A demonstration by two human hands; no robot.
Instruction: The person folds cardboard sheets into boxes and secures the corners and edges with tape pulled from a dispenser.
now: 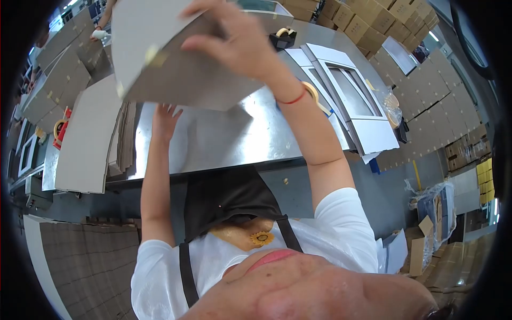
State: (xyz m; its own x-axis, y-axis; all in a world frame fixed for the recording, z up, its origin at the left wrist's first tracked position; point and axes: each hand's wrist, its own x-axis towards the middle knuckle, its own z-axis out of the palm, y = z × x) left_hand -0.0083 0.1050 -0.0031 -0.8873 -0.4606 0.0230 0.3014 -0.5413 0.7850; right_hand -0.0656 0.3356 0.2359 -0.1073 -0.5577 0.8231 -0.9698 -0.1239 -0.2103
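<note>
A grey cardboard piece (197, 74), folded like a box, stands tilted over the metal table, with bits of yellowish tape on its edge. Over its upper right part is my right hand (232, 40), slightly blurred, thumb and fingers spread; whether the fingertips touch the board is unclear. My left hand (166, 120) is just below the board's lower edge, fingers apart and their tips partly hidden by it. Neither hand is visibly closed around anything.
Flat cardboard sheets (88, 138) are stacked at the table's left. White frames with cut-out windows (354, 90) lie on the right, near a tape roll (310, 93). A tape dispenser (282, 38) sits further back. Cartons (368, 26) are piled behind; another person's hand (100, 34) shows upper left.
</note>
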